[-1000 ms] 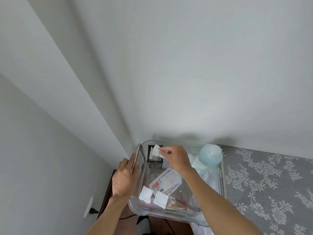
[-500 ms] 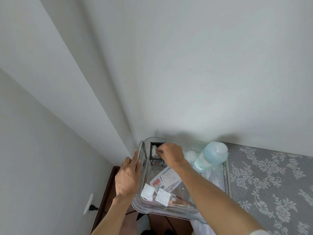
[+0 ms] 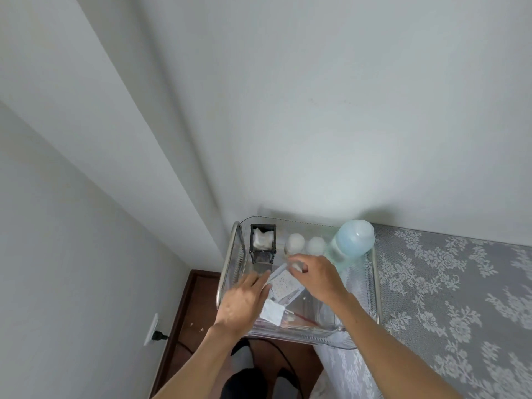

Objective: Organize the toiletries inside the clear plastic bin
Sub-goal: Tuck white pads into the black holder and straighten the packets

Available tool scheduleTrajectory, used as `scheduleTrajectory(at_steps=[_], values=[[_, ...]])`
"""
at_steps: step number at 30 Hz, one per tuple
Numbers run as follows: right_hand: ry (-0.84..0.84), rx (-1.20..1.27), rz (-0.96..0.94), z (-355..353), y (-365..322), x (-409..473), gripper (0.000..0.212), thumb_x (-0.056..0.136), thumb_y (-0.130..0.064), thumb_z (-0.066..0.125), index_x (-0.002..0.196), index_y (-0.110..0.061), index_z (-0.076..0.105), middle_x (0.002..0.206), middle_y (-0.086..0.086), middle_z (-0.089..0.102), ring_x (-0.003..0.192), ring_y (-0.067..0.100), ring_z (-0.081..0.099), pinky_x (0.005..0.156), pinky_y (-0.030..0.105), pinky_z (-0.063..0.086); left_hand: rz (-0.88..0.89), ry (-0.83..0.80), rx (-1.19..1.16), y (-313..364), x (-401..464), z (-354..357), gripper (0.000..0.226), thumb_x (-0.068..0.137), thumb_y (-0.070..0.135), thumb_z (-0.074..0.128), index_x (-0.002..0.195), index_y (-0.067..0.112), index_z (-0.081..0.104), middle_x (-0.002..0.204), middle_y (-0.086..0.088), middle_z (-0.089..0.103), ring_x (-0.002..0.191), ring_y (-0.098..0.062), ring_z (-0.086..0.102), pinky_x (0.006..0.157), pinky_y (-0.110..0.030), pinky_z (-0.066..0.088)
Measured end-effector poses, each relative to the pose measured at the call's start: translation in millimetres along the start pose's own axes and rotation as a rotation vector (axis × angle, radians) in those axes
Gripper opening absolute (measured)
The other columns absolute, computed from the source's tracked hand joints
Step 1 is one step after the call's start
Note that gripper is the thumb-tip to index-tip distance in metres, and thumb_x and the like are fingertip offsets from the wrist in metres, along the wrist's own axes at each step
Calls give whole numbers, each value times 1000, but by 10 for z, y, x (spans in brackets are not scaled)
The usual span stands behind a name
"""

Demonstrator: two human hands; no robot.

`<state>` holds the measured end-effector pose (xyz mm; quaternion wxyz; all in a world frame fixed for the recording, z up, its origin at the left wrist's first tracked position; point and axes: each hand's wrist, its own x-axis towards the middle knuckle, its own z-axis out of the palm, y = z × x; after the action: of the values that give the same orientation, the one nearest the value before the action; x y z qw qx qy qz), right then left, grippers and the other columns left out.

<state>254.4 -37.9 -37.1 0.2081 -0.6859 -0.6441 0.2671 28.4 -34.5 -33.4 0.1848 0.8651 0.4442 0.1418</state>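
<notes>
The clear plastic bin stands on a lace-covered surface by the wall. In its far left corner is a black square holder with white cotton pads on top. Beside it are two white round caps and a pale blue bottle. A dotted sachet and a white cotton pad lie on the bin floor. My left hand reaches into the bin over the left side, fingers stretched toward the sachet, covering what lies beneath. My right hand hovers over the middle, fingers apart and empty.
A grey lace cloth covers the surface to the right of the bin. White walls meet in a corner behind it. Below left are a dark wooden floor and a wall socket with a black plug.
My right hand left the cotton pad in the black holder and drew back to the middle. My left hand let go of the bin's left rim and moved inside.
</notes>
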Motion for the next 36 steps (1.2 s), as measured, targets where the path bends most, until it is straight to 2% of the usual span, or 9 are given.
scheduleTrajectory(at_steps=[2, 4, 6, 10, 14, 22, 28, 33, 36], values=[[-54, 11, 67, 148, 125, -189, 24, 88, -36, 72, 112, -35, 72, 53, -27, 40, 49, -13, 51, 44, 8, 34, -171, -110, -150, -27, -5, 76, 20, 100, 23, 48, 111, 26, 64, 87, 21, 51, 64, 0, 56, 54, -16, 48], [-116, 26, 123, 305, 217, -338, 24, 87, -39, 71, 112, -36, 71, 57, -29, 51, 53, -15, 53, 46, 7, 35, -349, -251, -235, -105, 27, 158, 18, 98, 22, 51, 96, 27, 68, 82, 18, 54, 59, 6, 55, 54, -18, 48], [-169, 55, 167, 453, 290, -434, 24, 87, -42, 71, 110, -36, 72, 55, -31, 56, 54, -14, 54, 45, 7, 37, -483, -383, -184, -195, 56, 235, 16, 96, 22, 57, 105, 20, 70, 85, 9, 59, 55, 4, 53, 54, -17, 46], [-250, 82, 190, 704, 344, -501, 26, 86, -45, 71, 110, -38, 71, 54, -38, 53, 57, -15, 56, 45, 7, 37, -572, -514, -114, -283, 180, 378, 28, 91, 15, 66, 119, 21, 68, 112, -3, 68, 89, -15, 67, 75, -26, 55], [-293, 79, 222, 908, 395, -469, 29, 82, -52, 71, 110, -43, 69, 72, -21, 61, 58, -11, 55, 54, 7, 35, -552, -610, 68, -346, 240, 564, 31, 92, 6, 63, 123, 12, 65, 115, -8, 68, 104, -21, 67, 87, -32, 57], [-314, 53, 249, 1073, 480, -430, 33, 80, -53, 73, 111, -43, 69, 70, -23, 60, 51, -10, 50, 58, 9, 39, -489, -696, 241, -456, 213, 733, 49, 90, -8, 52, 131, 19, 60, 127, -6, 62, 114, -26, 62, 97, -42, 52], [-253, -12, 218, 1074, 487, -391, 32, 83, -53, 70, 114, -43, 68, 63, -18, 62, 39, -8, 41, 56, 12, 44, -510, -650, 223, -474, 227, 754, 40, 91, -3, 57, 123, 20, 64, 117, -6, 68, 104, -26, 67, 92, -43, 55], [-241, -50, 249, 1038, 554, -324, 33, 86, -53, 66, 117, -45, 65, 85, -9, 76, 65, 5, 66, 70, 26, 59, -424, -573, 317, -444, 229, 755, 51, 89, -3, 61, 136, 15, 49, 117, -10, 62, 102, -30, 66, 84, -50, 58], [-251, -32, 255, 1029, 601, -299, 32, 87, -51, 66, 118, -43, 65, 89, -12, 76, 66, 6, 69, 67, 23, 59, -402, -553, 335, -455, 244, 772, 37, 91, -2, 58, 126, 10, 58, 109, -8, 64, 92, -22, 68, 78, -36, 60]])
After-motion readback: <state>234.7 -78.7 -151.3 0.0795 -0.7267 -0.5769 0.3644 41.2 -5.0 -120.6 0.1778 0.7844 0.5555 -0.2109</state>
